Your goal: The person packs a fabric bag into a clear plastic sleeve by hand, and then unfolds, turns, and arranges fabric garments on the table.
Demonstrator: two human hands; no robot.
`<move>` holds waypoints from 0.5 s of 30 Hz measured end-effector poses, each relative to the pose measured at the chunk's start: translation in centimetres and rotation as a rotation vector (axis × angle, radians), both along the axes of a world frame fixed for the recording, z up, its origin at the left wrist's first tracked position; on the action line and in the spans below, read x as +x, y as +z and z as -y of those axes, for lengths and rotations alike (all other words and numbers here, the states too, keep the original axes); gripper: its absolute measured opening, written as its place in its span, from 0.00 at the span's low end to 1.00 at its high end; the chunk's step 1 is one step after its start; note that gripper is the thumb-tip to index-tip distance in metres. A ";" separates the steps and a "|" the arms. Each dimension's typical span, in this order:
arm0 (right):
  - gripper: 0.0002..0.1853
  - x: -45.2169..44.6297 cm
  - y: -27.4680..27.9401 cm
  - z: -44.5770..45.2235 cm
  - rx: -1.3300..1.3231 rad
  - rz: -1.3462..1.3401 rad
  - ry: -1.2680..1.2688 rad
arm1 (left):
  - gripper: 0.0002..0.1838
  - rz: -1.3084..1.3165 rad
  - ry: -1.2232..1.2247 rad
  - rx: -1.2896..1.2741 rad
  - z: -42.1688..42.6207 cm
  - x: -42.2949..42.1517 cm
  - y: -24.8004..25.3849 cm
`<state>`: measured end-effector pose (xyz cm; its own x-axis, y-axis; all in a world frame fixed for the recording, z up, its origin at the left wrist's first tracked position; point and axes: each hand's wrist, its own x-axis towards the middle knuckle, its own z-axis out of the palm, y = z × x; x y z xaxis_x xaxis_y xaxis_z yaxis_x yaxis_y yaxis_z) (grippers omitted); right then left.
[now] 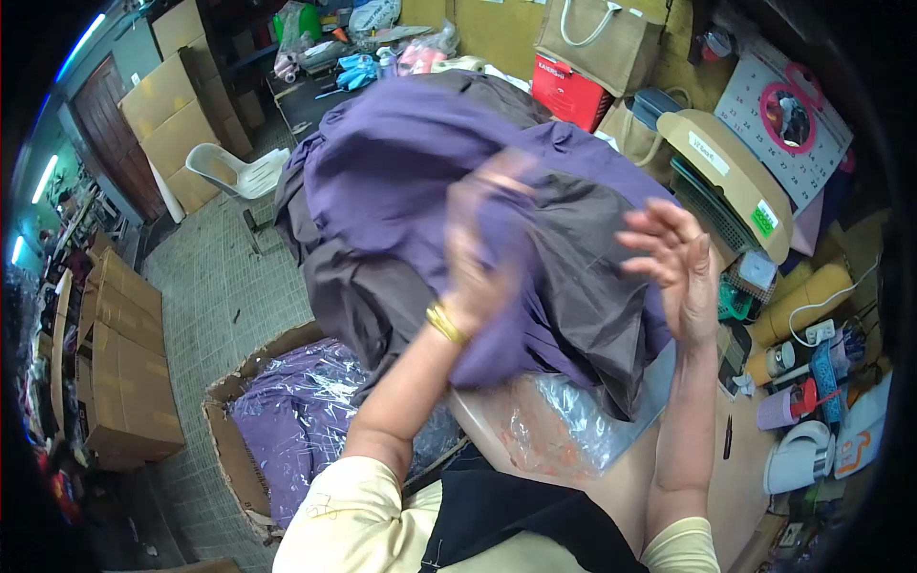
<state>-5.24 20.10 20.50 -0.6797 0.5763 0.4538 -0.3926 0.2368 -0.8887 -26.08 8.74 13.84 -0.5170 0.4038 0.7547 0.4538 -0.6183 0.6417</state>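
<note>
A large heap of purple fabric (382, 162) with dark grey-brown fabric (597, 272) lies over the table in front of me. My left hand (478, 248), with a gold bangle at the wrist, is over the purple fabric; both are smeared by motion, so I cannot make out its grip. My right hand (676, 267) is raised at the right edge of the heap, fingers spread and curved, with nothing in it. Beneath the heap's near edge, clear plastic bags (564, 430) rest on the tabletop.
At lower left, an open carton (234, 458) holds purple items in clear plastic. A white chair (239, 177) stands beyond it. Along the right side are a black pen (728, 439), a pink cup (778, 411) and a white kettle (798, 458). A red bag (565, 93) is behind the heap.
</note>
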 end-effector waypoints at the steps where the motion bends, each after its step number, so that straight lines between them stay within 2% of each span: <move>1: 0.48 -0.9 0.4 1.1 -0.139 -0.029 0.157 | 0.31 -0.490 -0.071 -0.007 0.7 2.7 2.6; 2: 0.47 -0.1 -1.2 -0.1 -0.105 0.024 0.133 | 0.40 -0.653 -0.275 -0.209 1.0 5.4 2.4; 3: 0.47 0.7 -2.8 -1.3 -0.073 0.077 0.109 | 0.38 -0.714 -0.330 -0.352 1.3 8.2 2.2; 4: 0.37 1.4 -0.2 0.7 -0.099 0.342 0.052 | 0.45 -0.738 -0.392 -0.387 1.2 9.1 0.7; 5: 0.26 1.9 -0.8 -0.2 0.082 0.408 -0.065 | 0.40 -0.697 -0.456 -0.313 2.1 9.6 1.3; 6: 0.19 3.7 -2.0 -1.2 0.034 0.390 -0.081 | 0.36 -0.761 -0.677 -0.321 3.2 8.6 2.1; 7: 0.19 6.1 -2.3 -1.0 -0.137 0.313 -0.094 | 0.33 -0.824 -0.901 -0.328 4.8 6.8 3.0; 8: 0.18 9.9 -3.3 -1.9 -0.166 0.266 -0.183 | 0.29 -0.588 -1.062 -0.391 6.5 4.3 4.9; 9: 0.18 16.4 -6.7 -4.8 -0.123 0.170 -0.371 | 0.25 -0.344 -1.208 -0.453 7.3 1.7 6.5; 10: 0.16 20.4 -7.2 -4.7 -0.190 0.033 -0.611 | 0.20 -0.269 -0.856 -0.156 6.1 -0.5 5.2; 11: 0.16 24.1 -6.6 -4.7 -0.170 -0.022 -0.724 | 0.19 -0.266 -0.351 -0.168 4.8 -3.5 5.9; 12: 0.16 27.0 -5.1 -4.9 -0.121 -0.030 -0.780 | 0.16 -0.078 -0.118 -0.186 2.4 -6.3 5.5; 13: 0.16 29.9 -3.7 -5.0 -0.072 -0.030 -0.845 | 0.28 0.049 0.074 -0.268 -1.0 -10.4 3.5; 15: 0.15 34.1 -1.3 -4.5 0.003 -0.013 -0.951 | 0.44 0.030 0.389 -0.618 -7.6 -18.7 -1.9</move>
<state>28.83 24.64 19.20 0.0791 0.8840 0.4608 -0.0439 0.4649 -0.8843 -44.75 16.38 11.92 -0.7265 0.5348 0.4315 0.5437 0.0632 0.8369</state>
